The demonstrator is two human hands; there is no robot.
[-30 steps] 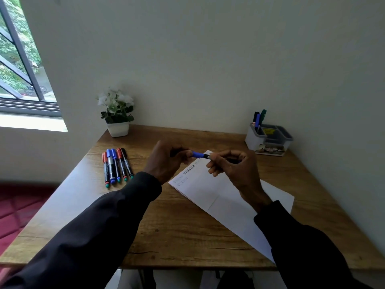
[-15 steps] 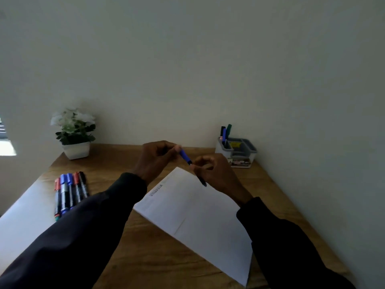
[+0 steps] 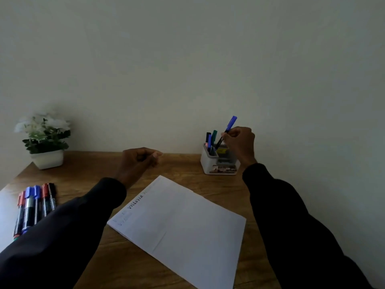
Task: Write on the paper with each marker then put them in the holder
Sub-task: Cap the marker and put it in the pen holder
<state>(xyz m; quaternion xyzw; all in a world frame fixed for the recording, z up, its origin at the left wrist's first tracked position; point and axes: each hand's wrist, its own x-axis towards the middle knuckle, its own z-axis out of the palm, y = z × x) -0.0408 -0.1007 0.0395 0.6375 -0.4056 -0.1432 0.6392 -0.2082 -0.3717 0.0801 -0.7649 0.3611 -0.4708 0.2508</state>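
My right hand [image 3: 239, 142] grips a blue-capped marker [image 3: 230, 125] and holds it tilted over the white and grey holder [image 3: 210, 163] at the back right, its lower end dipping into the holder's left compartment. Three markers [image 3: 210, 139] stand in that compartment. The white paper [image 3: 183, 222] lies in the middle of the wooden table, with a few written lines near its left corner. My left hand [image 3: 137, 161] hovers above the table behind the paper, fingers loosely curled, holding nothing. Several more markers [image 3: 34, 205] lie side by side at the left.
A white pot with white flowers [image 3: 44, 140] stands at the back left corner. The wooden table [image 3: 208, 186] meets the pale wall just behind the holder. Its left edge is close to the lying markers.
My right hand carried the blue marker away from my left hand and over to the holder. The left hand let go of it. My view swung to the right and up.
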